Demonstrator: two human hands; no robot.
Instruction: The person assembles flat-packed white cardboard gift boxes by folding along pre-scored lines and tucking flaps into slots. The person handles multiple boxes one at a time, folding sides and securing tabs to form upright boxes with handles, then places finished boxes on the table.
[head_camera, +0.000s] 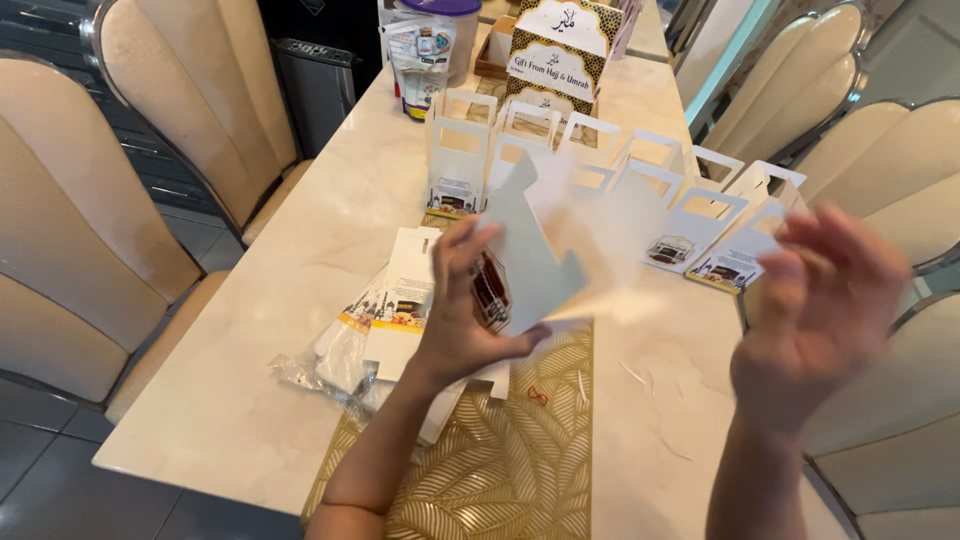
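Flat cardboard box blank (535, 255), white with a printed panel low on one face, sits in our left hand (462, 320), which pinches it near its lower edge with thumb in front and fingers behind, above the gold leaf-patterned table runner (500, 460). From the head view, the blank's long axis leans up and to the right, away from that grip, so its free upper flap points toward our right hand (815, 320). That hand hangs open with fingers spread and blurred, near the flap but holding nothing; whether a fingertip touches the blurred edge we cannot tell. The left hand is plainly the nearer of the two. Under the left wrist lies a stack of more flat blanks (400, 300) in a crinkled clear plastic sleeve (310, 375). Farther up the marble table (250, 400) stand rows of folded handled gift boxes (580, 160); we cannot see what they contain. Beyond them are a larger patterned box (555, 50), a purple-lidded clear jar (445, 30) and a pouch (420, 60).
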